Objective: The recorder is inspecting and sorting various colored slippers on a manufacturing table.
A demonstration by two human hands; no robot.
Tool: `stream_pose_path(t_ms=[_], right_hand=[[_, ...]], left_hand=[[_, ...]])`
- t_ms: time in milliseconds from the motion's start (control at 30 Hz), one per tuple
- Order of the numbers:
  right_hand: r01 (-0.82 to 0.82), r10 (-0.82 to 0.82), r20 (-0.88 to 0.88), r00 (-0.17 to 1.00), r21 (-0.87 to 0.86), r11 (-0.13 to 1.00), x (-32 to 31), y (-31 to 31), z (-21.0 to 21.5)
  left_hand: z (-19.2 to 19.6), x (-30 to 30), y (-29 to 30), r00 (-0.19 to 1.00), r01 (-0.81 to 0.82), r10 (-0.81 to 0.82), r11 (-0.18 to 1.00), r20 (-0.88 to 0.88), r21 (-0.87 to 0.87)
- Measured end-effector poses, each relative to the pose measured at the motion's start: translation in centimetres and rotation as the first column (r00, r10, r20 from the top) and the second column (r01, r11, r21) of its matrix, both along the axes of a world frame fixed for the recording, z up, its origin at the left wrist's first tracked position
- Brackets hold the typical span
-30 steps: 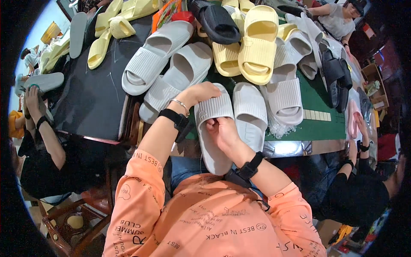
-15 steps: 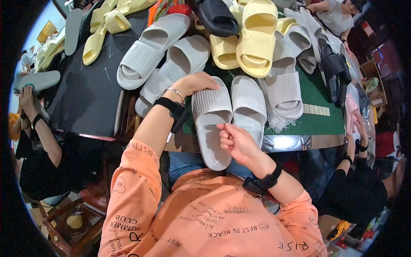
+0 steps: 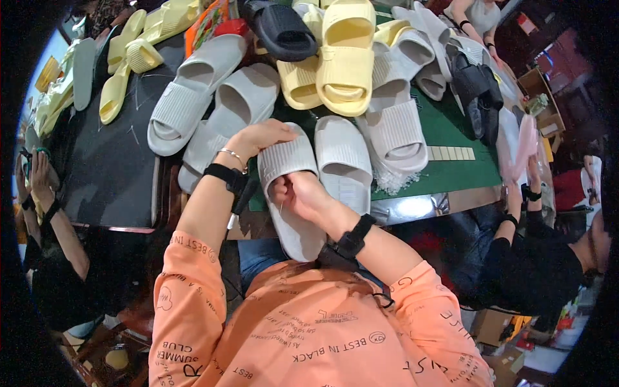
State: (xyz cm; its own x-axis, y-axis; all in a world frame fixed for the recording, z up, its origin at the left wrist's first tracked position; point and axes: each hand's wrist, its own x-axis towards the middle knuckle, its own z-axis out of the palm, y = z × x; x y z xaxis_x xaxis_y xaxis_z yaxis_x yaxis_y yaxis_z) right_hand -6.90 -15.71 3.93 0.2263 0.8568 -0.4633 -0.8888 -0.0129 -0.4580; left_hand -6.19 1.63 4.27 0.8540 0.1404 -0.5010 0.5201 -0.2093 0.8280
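A light grey slide sandal point(image 3: 298, 233) lies lengthwise at the near table edge, its heel hanging over toward my lap. My left hand point(image 3: 258, 138) curls over its toe end and grips it. My right hand point(image 3: 298, 192) rests on the footbed just below the ribbed strap, with its fingers pinched together against the sandal. A thin thread-like bit shows under the fingers, too small to tell what it is. A matching grey sandal point(image 3: 342, 161) lies right beside it, untouched. Both wrists wear black bands.
Behind are more grey sandals point(image 3: 193, 97), yellow ones point(image 3: 345, 58) and a black one point(image 3: 277, 29), piled on a green mat point(image 3: 454, 126) and black tabletop point(image 3: 113, 174). One person point(image 3: 42, 193) sits to my left. Another point(image 3: 535, 271) on my right holds a pink piece point(image 3: 522, 145).
My right hand slid from the strap down toward the heel half a second ago and has come back up under the strap. My left hand stays on the toe end.
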Motion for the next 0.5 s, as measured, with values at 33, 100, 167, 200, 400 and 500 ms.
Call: stream_pose_path(t_ms=[33,100,167,200,400,500], right_hand=[[-0.054,0.057,0.052,0.997,-0.057,0.997,-0.1,-0.8,1.1],[-0.107,0.12,0.1,0.988,-0.124,0.987,-0.3,-3.5,3.3],[-0.266,0.305,0.375,0.876,-0.153,0.952,0.6,-7.9,4.8],[-0.277,0.353,0.519,0.779,-0.221,0.935,1.2,-10.1,5.3],[0.139,0.354,0.897,-0.265,-0.328,0.935,2.5,-19.3,6.7],[0.269,0.377,0.677,-0.632,-0.264,0.926,1.9,-18.5,8.1]], left_hand=[[0.6,-0.3,-0.4,0.998,-0.065,0.065,0.997,-0.019,-0.037],[0.3,-0.4,-0.1,0.995,-0.099,0.099,0.993,-0.001,-0.061],[0.5,-0.2,-0.4,0.992,-0.108,0.108,0.994,0.07,-0.002],[0.6,-0.1,-0.6,0.991,-0.113,0.113,0.994,0.07,-0.007],[1.3,1.3,-2.1,0.937,-0.266,0.291,0.953,0.193,-0.143],[2.3,1.6,-2.5,0.93,-0.288,0.333,0.923,0.157,-0.254]])
